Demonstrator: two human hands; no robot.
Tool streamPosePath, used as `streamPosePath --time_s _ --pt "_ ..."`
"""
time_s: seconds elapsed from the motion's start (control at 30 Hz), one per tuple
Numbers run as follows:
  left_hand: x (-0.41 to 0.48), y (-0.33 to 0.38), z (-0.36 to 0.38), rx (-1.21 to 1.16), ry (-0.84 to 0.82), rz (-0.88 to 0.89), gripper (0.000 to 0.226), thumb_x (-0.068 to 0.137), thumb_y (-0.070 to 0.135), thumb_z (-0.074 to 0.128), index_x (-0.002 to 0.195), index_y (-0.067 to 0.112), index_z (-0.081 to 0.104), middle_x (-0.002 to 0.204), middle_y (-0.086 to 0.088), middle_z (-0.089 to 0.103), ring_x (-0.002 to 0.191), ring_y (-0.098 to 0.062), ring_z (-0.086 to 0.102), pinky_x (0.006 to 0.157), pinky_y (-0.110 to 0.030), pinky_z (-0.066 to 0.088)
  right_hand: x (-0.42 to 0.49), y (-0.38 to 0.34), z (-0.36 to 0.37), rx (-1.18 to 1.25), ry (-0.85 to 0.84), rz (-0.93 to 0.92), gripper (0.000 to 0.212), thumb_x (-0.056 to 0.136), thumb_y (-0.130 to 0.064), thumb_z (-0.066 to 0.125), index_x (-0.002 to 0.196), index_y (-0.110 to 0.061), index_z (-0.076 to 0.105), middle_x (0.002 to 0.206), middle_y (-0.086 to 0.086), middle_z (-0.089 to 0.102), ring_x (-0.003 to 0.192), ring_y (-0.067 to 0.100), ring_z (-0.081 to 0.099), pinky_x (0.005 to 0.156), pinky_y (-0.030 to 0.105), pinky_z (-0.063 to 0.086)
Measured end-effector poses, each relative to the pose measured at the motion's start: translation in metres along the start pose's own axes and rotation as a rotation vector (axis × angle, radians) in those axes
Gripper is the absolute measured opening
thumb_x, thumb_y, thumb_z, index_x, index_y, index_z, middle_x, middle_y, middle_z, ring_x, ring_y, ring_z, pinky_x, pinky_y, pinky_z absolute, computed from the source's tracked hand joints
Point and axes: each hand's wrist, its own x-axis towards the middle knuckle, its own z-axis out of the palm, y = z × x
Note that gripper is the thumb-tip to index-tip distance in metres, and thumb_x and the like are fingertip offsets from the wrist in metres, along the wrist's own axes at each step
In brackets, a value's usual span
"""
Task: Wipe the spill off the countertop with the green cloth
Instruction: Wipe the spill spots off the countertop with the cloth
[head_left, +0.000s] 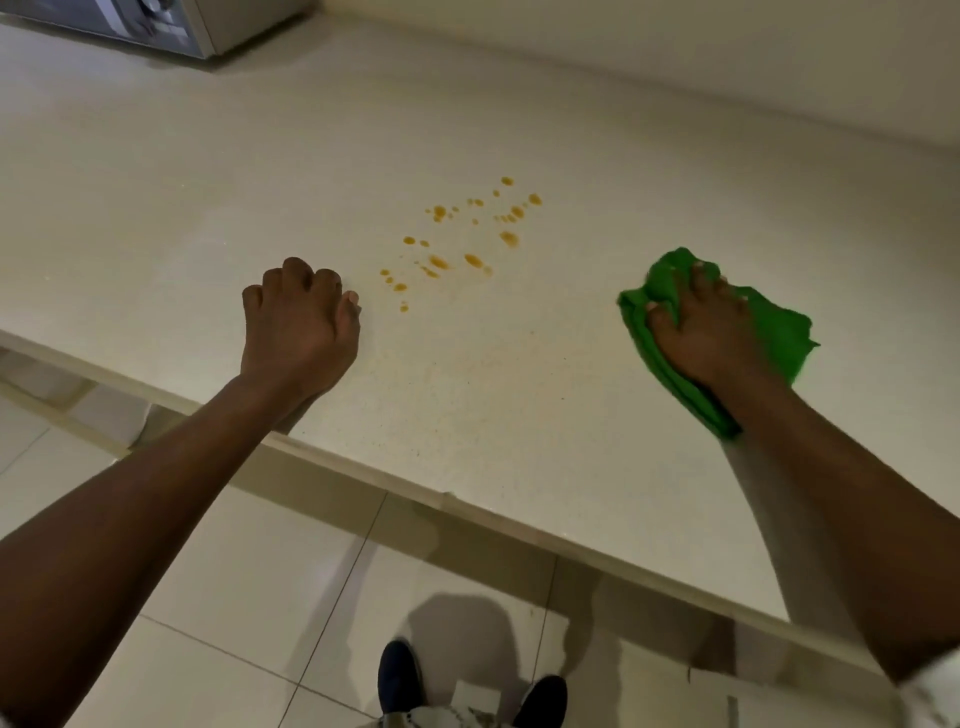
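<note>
Fingers (698, 291) of the right hand (706, 332) press down on and bunch the green cloth (779, 338), which lies on the desk (156, 208) to the right of the spill (462, 239). Bare desk separates cloth and spill. Curled into a loose fist holding nothing, the left hand (301, 322) rests on the desk just left of the nearest orange drops. Behind both hands runs the desk's near edge, with tiled floor (234, 597) and two dark shoes (400, 675) below. An appliance (156, 26) sits at the far left corner.

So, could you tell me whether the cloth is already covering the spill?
No, the cloth lies under the right hand, well to the right of the orange spill.
</note>
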Motion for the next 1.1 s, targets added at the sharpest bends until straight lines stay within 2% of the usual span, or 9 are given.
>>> streamPosePath --time_s 0.13,0.23,0.37,0.47,0.57,0.73,0.83,0.97,1.1 --pt "-0.001 0.000 0.002 0.029 0.023 0.022 0.043 0.097 0.035 0.039 0.111 0.001 0.063 0.108 -0.025 0.058 0.097 -0.044 0.056 0.086 -0.050 0.040 -0.058 -0.085 0.020 0.034 0.065 -0.180 0.077 0.098 -0.060 0.019 0.160 -0.013 0.019 0.166 0.023 0.018 0.150 0.041 0.024 0.122 0.058 0.018" --pt "-0.001 -0.001 0.003 0.030 0.030 0.020 0.041 0.097 0.033 0.041 0.111 0.002 0.063 0.109 -0.025 0.057 0.098 -0.044 0.056 0.086 -0.050 0.040 -0.127 -0.155 0.041 0.075 0.008 -0.379 0.072 0.101 -0.059 0.022 0.162 -0.021 0.015 0.170 0.014 0.008 0.155 0.036 0.007 0.125 0.057 0.005" --pt "-0.002 -0.002 0.003 0.023 0.042 0.025 0.039 0.097 0.031 0.041 0.111 0.002 0.063 0.110 -0.026 0.058 0.100 -0.045 0.055 0.087 -0.051 0.039 -0.163 -0.152 0.044 0.074 -0.003 -0.467 0.068 0.100 -0.060 0.024 0.161 -0.031 0.017 0.171 0.003 0.006 0.157 0.031 0.003 0.125 0.055 0.003" --pt "-0.002 -0.002 0.002 0.020 0.043 0.024 0.043 0.097 0.033 0.039 0.112 0.002 0.064 0.112 -0.027 0.058 0.101 -0.046 0.056 0.088 -0.051 0.039 -0.144 -0.080 0.031 0.039 0.018 -0.349 0.067 0.100 -0.062 0.021 0.161 -0.035 0.015 0.170 0.002 0.010 0.156 0.031 0.012 0.124 0.056 0.011" --pt "-0.003 -0.001 0.000 0.013 0.039 0.020 0.045 0.096 0.034 0.037 0.113 0.002 0.065 0.112 -0.027 0.058 0.102 -0.046 0.056 0.089 -0.052 0.039 -0.107 0.015 0.013 -0.022 0.087 -0.036 0.076 0.096 -0.065 0.014 0.160 -0.025 0.025 0.167 0.013 0.024 0.150 0.037 0.029 0.121 0.057 0.022" --pt "-0.002 0.000 -0.001 -0.002 0.027 0.017 0.046 0.097 0.035 0.036 0.111 0.001 0.064 0.111 -0.026 0.058 0.103 -0.046 0.055 0.090 -0.053 0.039 -0.081 0.041 0.000 0.016 0.060 0.318 0.084 0.092 -0.063 0.008 0.162 -0.017 0.008 0.169 0.018 0.011 0.152 0.043 0.014 0.122 0.062 0.010" --pt "-0.002 -0.001 0.001 0.008 0.022 0.017 0.047 0.096 0.036 0.035 0.111 0.001 0.063 0.109 -0.026 0.058 0.101 -0.045 0.055 0.089 -0.052 0.039 -0.104 -0.032 0.016 0.010 0.101 0.120 0.079 0.096 -0.061 0.015 0.160 -0.014 0.017 0.166 0.021 0.017 0.149 0.043 0.023 0.120 0.063 0.016" --pt "-0.002 -0.001 0.001 -0.001 0.020 0.014 0.044 0.096 0.035 0.037 0.111 0.002 0.064 0.110 -0.026 0.058 0.101 -0.046 0.055 0.089 -0.052 0.040 -0.152 -0.123 0.041 0.053 0.044 -0.288 0.073 0.100 -0.061 0.022 0.162 -0.024 0.015 0.170 0.010 0.006 0.156 0.036 0.005 0.124 0.059 0.003" --pt "-0.003 -0.002 0.001 -0.012 0.026 0.009 0.041 0.096 0.034 0.039 0.110 0.004 0.064 0.110 -0.024 0.058 0.100 -0.045 0.056 0.087 -0.052 0.040 -0.130 -0.098 0.035 0.054 -0.009 -0.413 0.071 0.097 -0.066 0.022 0.161 -0.035 0.016 0.171 0.001 0.007 0.156 0.032 0.006 0.125 0.057 0.006"
